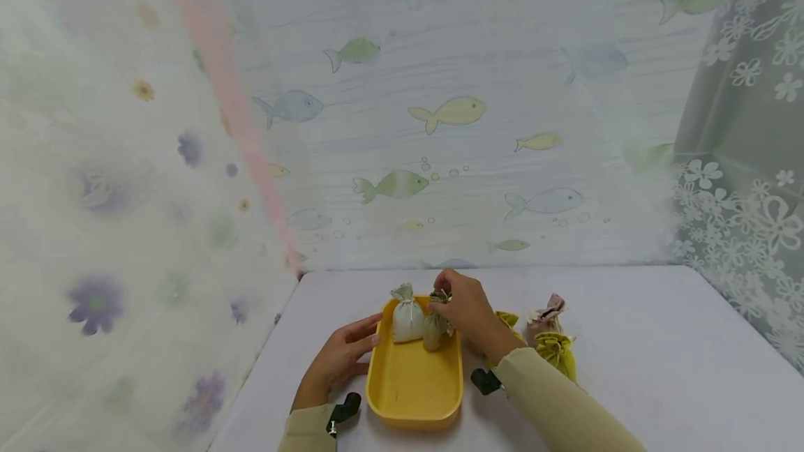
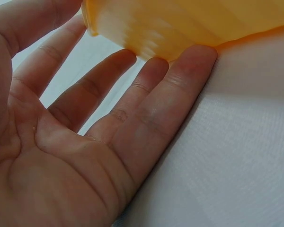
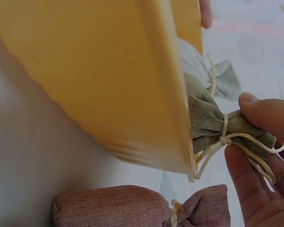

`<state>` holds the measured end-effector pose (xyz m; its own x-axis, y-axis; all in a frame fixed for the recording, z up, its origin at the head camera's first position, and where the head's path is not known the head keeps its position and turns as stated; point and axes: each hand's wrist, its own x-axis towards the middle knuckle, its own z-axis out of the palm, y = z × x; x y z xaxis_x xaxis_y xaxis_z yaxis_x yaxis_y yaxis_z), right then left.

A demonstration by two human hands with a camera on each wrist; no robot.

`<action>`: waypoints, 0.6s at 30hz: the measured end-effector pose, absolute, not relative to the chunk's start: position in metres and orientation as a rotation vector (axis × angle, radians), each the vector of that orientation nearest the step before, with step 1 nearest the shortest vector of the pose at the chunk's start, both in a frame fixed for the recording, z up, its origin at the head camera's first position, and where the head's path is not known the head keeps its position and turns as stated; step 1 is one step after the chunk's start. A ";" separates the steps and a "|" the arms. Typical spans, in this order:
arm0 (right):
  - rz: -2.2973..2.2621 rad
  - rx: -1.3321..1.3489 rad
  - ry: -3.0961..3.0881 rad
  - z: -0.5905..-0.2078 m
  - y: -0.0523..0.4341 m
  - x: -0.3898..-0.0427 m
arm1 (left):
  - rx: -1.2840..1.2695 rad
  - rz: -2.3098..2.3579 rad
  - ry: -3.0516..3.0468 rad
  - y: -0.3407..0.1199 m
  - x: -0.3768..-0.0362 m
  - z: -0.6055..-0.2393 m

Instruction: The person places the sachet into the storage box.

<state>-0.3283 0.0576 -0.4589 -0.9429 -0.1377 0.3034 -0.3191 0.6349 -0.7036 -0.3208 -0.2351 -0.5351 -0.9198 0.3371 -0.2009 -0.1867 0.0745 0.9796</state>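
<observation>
Yellow tray (image 1: 411, 389), olive pouch (image 1: 434, 330) inside, top pinched by right hand (image 1: 467, 312) fingers

We see both our arms in pale sleeves reaching forward. Our left hand (image 1: 339, 360) lies flat, palm sideways, its fingers (image 2: 146, 94) straight and spread. Our right hand (image 1: 467, 312) is raised with the wrist bent, thumb and fingers (image 3: 262, 116) curled together in a pinch.
</observation>
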 end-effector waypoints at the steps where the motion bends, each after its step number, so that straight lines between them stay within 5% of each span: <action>1: 1.191 0.376 -2.638 -0.459 0.057 -0.328 | 0.151 1.902 1.984 -0.235 -0.321 -0.536; 18: 1.184 0.375 -2.629 -0.459 0.062 -0.325 | 0.163 1.900 1.997 -0.236 -0.320 -0.536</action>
